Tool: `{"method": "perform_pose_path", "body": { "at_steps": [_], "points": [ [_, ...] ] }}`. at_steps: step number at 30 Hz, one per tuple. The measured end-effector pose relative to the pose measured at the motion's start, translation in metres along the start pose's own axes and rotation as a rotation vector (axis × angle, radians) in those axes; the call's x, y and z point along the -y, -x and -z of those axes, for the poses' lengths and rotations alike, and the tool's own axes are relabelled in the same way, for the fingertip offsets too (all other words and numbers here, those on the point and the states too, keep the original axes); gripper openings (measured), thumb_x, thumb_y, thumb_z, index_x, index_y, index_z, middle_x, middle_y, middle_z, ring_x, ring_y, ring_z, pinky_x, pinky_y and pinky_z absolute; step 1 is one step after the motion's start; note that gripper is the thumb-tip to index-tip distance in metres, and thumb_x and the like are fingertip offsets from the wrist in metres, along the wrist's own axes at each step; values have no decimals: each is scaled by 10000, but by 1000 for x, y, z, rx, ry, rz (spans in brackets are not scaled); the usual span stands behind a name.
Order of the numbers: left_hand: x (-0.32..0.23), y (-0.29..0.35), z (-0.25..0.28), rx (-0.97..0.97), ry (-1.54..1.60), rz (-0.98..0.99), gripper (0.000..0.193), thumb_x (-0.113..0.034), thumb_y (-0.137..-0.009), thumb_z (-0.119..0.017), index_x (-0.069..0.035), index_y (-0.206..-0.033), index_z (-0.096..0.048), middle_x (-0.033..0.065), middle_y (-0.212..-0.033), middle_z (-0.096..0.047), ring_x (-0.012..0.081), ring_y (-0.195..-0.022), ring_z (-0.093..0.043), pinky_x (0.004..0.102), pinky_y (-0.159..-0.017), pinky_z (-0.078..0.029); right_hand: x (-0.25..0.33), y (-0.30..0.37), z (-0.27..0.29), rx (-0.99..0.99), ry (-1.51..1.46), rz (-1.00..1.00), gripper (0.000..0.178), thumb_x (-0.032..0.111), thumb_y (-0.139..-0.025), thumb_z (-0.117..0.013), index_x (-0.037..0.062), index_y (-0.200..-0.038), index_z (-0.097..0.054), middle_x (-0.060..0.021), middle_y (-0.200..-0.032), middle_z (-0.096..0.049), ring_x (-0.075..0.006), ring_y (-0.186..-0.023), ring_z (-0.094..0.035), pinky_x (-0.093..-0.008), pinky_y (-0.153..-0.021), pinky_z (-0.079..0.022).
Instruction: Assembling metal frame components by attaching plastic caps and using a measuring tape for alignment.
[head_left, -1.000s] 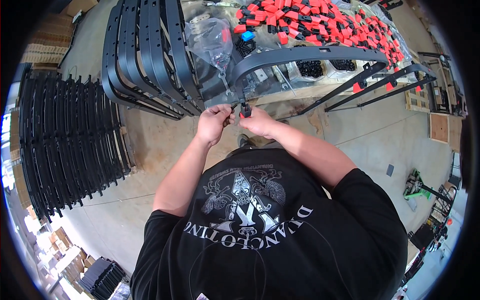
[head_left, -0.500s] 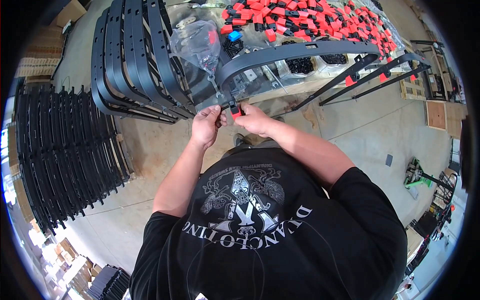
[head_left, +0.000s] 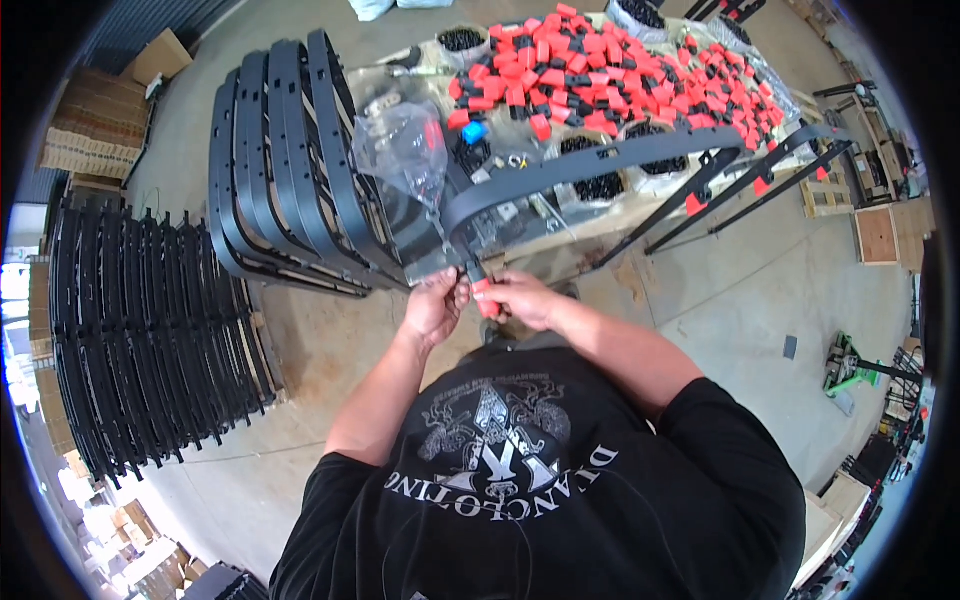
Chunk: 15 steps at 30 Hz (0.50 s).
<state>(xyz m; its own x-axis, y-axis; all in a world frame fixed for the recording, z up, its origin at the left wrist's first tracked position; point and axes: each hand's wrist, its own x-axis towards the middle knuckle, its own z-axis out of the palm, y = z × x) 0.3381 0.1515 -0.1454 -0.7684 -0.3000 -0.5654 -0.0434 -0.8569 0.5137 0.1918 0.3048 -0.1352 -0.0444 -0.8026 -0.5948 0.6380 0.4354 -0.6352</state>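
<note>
A curved black metal frame [head_left: 590, 166] arches over the table's near edge, and its near end comes down between my hands. Against that end, my right hand [head_left: 525, 300] is closed on a red-and-black plastic piece [head_left: 487, 300], its thumb lying across the red part. Beside it, on the left, my left hand [head_left: 436, 304] has its fingers pinched together at the frame's end; whatever small thing they hold is hidden. A clear plastic bag [head_left: 402, 155] sits just beyond, with a wrench [head_left: 440, 228] below it.
Red-and-black pieces [head_left: 590, 75] lie heaped on the table, near bags of small black parts [head_left: 597, 185]. Several curved black frames [head_left: 285, 160] stand at the left, beside a stack of black bars [head_left: 150, 335]. A green pallet jack [head_left: 850, 365] stands on the right floor.
The whole view has shifted, so table and hands sit lower in the picture. More of the red piece shows under my right hand; both hands stay at the frame's end.
</note>
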Motion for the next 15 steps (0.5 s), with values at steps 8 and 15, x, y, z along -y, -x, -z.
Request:
{"method": "perform_pose_path", "body": {
  "at_steps": [8, 15],
  "points": [
    [7, 4, -20, -184, -258, -139, 229, -263, -1040, -614, -90, -890, -615, 18, -753, -627, 124, -621, -562, 270, -550, -448, -5, 1, 7, -16, 107, 38, 273, 297, -920, -720, 82, -1085, -687, -2, -896, -655, -90, -732, -579, -248, -606, -449],
    [8, 2, -39, -387, -488, -277, 250, -215, -1038, -614, -30, -870, -611, 54, -704, -621, 134, -546, -553, 288, -506, -458, 2, 3, 1, 13, 63, 4, 312, 324, -927, -736, 55, -1064, -661, -17, -857, -635, -100, -668, -574, -263, -560, -441]
  ]
}}
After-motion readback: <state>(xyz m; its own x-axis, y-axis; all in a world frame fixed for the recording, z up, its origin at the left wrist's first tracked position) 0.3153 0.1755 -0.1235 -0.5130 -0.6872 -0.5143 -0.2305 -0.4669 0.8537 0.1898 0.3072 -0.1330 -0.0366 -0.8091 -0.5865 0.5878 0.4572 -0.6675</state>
